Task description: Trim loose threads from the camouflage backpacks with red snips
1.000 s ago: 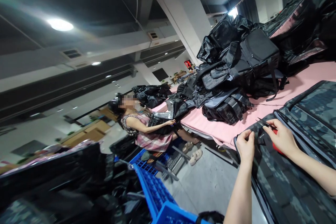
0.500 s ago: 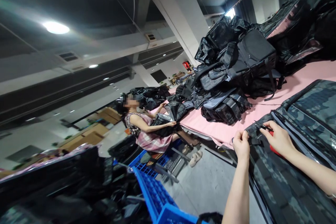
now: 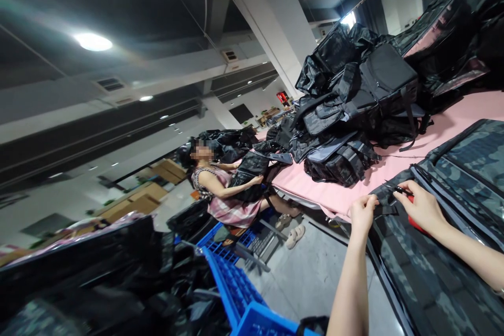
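Camouflage bag [image 3: 433, 278] fabric is pinched at its edge by the left hand [image 3: 363, 211], seemingly so that a black tab [image 3: 388, 210] is held taut. Just right of that hand, red-handled snips [image 3: 410, 198] are gripped in the right hand [image 3: 422, 209], with the tips at the tab. The bag lies beneath both hands on the pink table [image 3: 452, 115].

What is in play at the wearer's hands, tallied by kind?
Hands: 2 (left hand on the bag, right hand holding the snips)
Camo bag: 1
Snips: 1
Total: 4
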`<state>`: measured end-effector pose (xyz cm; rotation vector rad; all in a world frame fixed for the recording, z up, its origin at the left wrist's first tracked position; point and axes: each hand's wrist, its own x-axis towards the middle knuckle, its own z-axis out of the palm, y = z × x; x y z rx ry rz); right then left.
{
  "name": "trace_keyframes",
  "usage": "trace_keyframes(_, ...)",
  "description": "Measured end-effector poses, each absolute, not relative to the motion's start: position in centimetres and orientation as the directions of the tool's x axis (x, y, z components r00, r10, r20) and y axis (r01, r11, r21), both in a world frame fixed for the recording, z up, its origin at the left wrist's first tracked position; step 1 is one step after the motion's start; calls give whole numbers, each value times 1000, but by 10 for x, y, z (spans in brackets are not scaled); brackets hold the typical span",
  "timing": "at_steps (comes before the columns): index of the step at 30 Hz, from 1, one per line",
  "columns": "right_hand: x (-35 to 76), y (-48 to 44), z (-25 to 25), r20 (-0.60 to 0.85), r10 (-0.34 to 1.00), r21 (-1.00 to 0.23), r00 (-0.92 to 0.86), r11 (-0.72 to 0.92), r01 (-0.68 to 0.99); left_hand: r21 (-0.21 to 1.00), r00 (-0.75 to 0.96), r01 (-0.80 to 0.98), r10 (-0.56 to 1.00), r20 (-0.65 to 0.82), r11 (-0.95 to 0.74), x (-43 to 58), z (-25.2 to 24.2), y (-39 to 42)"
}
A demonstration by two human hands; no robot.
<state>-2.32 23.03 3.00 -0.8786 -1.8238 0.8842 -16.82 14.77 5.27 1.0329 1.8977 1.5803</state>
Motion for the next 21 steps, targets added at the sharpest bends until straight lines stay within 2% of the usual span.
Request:
trace_keyframes(12, -23, 231, 31, 391, 851, -849, -351, 480, 219, 993, -616, 112, 781, 104, -44, -158, 55, 147)
trace_keyframes(21, -18, 224, 36, 386, 846, -854, -368, 479, 206, 961, -608, -206, 794, 21, -184, -153, 48, 143)
